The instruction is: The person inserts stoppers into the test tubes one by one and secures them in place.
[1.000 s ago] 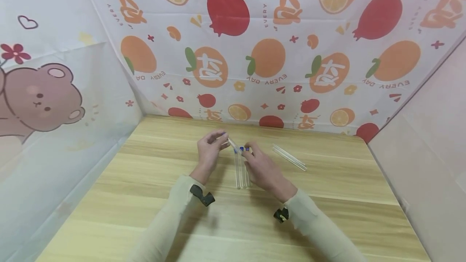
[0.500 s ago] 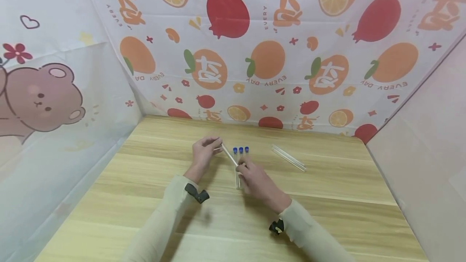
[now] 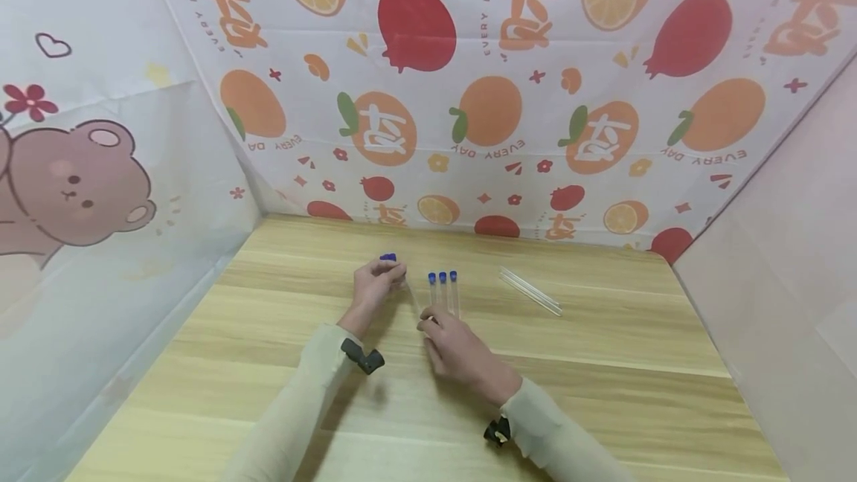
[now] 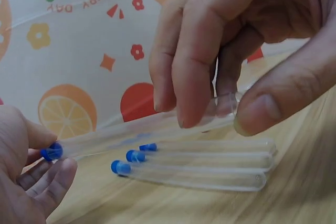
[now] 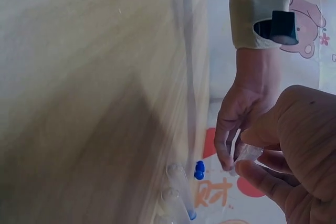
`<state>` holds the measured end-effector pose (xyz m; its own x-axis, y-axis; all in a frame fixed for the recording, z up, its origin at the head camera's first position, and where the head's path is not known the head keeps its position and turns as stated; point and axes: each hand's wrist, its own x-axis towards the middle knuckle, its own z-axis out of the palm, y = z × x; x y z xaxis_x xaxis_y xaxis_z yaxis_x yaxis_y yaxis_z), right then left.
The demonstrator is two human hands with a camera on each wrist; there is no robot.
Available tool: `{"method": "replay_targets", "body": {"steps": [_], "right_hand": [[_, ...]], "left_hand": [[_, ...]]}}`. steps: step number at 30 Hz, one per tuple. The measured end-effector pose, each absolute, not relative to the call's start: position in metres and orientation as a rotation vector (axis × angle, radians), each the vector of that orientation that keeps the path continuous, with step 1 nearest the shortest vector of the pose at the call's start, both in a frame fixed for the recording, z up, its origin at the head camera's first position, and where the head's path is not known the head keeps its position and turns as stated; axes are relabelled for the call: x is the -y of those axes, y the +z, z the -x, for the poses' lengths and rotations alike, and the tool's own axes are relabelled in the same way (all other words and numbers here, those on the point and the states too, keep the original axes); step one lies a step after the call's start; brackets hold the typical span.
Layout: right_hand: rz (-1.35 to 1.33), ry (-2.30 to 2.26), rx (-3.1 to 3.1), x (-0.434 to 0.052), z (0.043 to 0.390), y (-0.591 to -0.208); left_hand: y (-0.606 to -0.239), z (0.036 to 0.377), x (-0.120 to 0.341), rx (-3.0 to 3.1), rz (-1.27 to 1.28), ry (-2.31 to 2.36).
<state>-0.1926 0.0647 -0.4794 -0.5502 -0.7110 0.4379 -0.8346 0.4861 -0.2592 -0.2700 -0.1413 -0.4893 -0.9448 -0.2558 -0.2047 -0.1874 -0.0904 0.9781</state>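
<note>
A clear test tube with a blue cap hangs slantwise between both hands above the table. My left hand pinches it at the capped end. The thumb and fingers of my right hand hold its other end, just above the tubes on the table. Three more capped test tubes lie side by side, caps pointing away; my right hand hides their near ends in the head view. Past my left hand sit small blue caps; whatever they belong to is hidden.
To the right, several thin clear rods lie slanted on the wooden table. A fruit-printed cloth stands upright along the table's back edge. Another cloth with a bear print hangs on the left.
Both hands have shifted left with the test tube, and my right hand has come nearer to me. The three capped tubes show more plainly. Blue caps have come into sight past my left hand.
</note>
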Motion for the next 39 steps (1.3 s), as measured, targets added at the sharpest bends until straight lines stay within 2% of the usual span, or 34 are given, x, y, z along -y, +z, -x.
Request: {"method": "replay_targets", "body": {"steps": [10,16,39], "right_hand": [[-1.319,0.592,2.539,-0.059,0.191,-0.486],[-1.314,0.546,2.590,-0.057,0.189,-0.488],[-1.289,0.334,2.541,-0.053,0.195,-0.495]], "left_hand": [[-0.501,0.272,0.142,2.210,-0.414,-2.174],[-0.509,0.274,0.140,2.435,-0.351,-1.966],[-0.506,0.274,0.129,2.775,-0.167,-1.546]]}}
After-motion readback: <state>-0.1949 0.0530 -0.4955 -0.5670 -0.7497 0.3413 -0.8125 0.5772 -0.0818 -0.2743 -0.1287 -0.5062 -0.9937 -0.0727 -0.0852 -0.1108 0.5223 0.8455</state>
